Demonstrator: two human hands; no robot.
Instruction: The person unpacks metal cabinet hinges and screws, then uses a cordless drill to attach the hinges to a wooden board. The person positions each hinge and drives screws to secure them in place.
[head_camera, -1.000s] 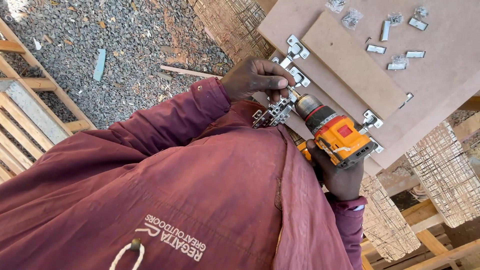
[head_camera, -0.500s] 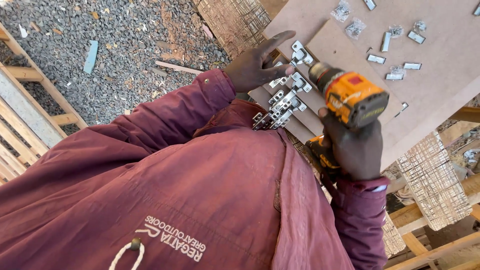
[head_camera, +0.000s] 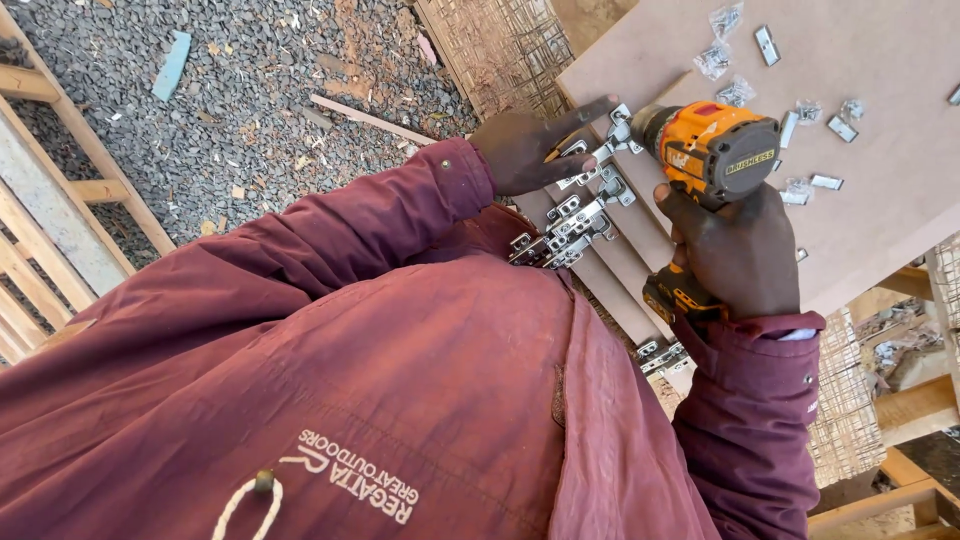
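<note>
On the left, grey gravel (head_camera: 230, 120) lies beside a pale wooden frame (head_camera: 60, 200). Toward the brown fibreboard panel (head_camera: 900, 200), the left hand (head_camera: 530, 150) lies flat with fingers spread, pressing a silver metal cabinet hinge (head_camera: 600, 150) at the panel's near edge. Just right of it, the right hand (head_camera: 740, 250) wraps its grip tight around the handle of an orange and black cordless drill (head_camera: 715, 150), nose at that hinge. Several hinges (head_camera: 570, 225) already sit along stacked narrower panels below (apparently fitted), while loose silver parts and small bags (head_camera: 810, 120) lie farther across the surface, so more seems left. The drill bit and screw are hidden; the maroon jacket (head_camera: 350, 380) covers the panels' lower ends.
</note>
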